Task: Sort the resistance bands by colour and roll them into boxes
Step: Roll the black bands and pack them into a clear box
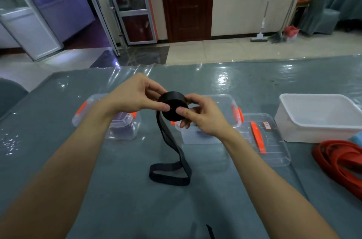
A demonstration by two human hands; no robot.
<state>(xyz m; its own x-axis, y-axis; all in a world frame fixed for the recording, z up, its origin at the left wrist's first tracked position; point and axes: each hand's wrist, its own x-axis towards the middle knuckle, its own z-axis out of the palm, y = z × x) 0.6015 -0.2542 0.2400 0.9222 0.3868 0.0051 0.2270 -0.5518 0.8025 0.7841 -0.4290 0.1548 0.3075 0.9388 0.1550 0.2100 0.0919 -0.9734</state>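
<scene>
A black resistance band (172, 104) is wound into a thick roll held above the table. Its loose tail (168, 172) hangs down and loops on the grey-blue table. My left hand (135, 95) pinches the roll from the left with thumb and fingers. My right hand (197, 115) grips the roll from the right, its thumb on the roll's face. Behind my left hand stands a clear box with orange latches (125, 129) holding a purple band. Behind my right hand stands a second clear box (221, 101). Red bands (340, 158) lie heaped at the right edge.
A clear lid with an orange handle (268, 140) lies flat right of the second box. A white tub (317, 115) stands at the far right. Another black strap end (210, 232) shows at the bottom edge. A glossy plastic sheet covers the table (117, 189).
</scene>
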